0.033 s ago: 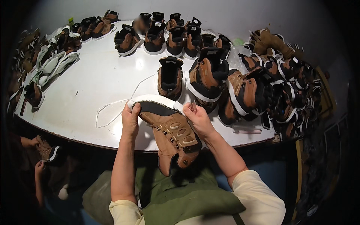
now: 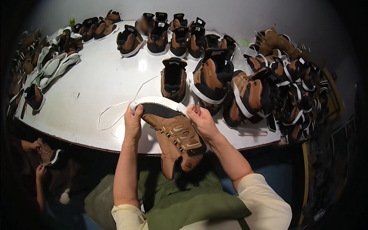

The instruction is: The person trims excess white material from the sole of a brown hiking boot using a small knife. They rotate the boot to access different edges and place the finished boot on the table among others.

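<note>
Both my hands hold a brown and black shoe [image 2: 179, 134] over the table's front edge, its collar toward me and its white sole edge [image 2: 157, 100] turned away. My left hand [image 2: 133, 123] is closed on one end of that edge, thumb on the near side. At the other end, my right hand [image 2: 204, 123] pinches the white edge. Something thin and pale shows between the right fingers, too small to name. Dark stitching runs where the white meets the upper. A white thread [image 2: 112, 126] loops over the tabletop beside my left hand.
Just beyond my hands stand finished-looking shoes [image 2: 174, 78], with rows of others [image 2: 158, 37] at the back. Shoes are heaped on the right [image 2: 295, 82]. Pale soles and uppers [image 2: 53, 69] pile up on the left. At lower left, another person's hands hold a shoe [image 2: 46, 154].
</note>
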A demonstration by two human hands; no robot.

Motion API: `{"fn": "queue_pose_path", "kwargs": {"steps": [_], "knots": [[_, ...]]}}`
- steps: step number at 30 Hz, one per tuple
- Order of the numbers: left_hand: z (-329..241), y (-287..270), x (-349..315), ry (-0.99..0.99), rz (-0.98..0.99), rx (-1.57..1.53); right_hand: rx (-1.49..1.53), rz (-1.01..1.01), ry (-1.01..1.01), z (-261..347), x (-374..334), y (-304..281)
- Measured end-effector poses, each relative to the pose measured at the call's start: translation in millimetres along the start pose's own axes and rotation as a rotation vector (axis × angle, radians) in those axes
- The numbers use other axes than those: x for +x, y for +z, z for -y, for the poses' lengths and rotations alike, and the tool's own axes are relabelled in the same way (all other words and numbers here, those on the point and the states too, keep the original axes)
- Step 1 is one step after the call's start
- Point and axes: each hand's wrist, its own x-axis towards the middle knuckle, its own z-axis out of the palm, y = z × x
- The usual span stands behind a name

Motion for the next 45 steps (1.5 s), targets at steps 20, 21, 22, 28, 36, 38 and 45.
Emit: {"fn": "queue_pose_path", "kwargs": {"steps": [20, 21, 22, 28, 36, 38, 45], "knots": [[-43.4, 25.2, -56.5, 0.132, -0.270, 0.366, 0.036, 0.002, -0.004, -9.1, 0.6, -1.9], [-46.3, 24.6, -65.7, 0.100, -0.220, 0.396, 0.035, 0.003, -0.006, -7.5, 1.1, 1.0], [-49.5, 27.1, -73.4, 0.093, -0.169, 0.413, 0.031, -0.003, -0.008, -5.8, 1.2, 2.8], [-57.2, 35.7, -112.3, 0.158, 0.022, 0.544, 0.052, -0.011, 0.020, -4.4, 1.5, 7.7], [-67.1, 41.5, -136.0, 0.264, 0.175, 0.768, 0.005, -0.028, 0.019, -5.3, 2.2, 8.7], [-68.8, 41.4, -141.3, 0.248, 0.194, 0.801, 0.005, -0.035, 0.020, -6.3, 2.9, 9.2], [-52.0, 37.6, -143.1, 0.263, 0.070, 0.894, -0.182, -0.073, -0.049, -12.5, 5.8, 13.0]]}}
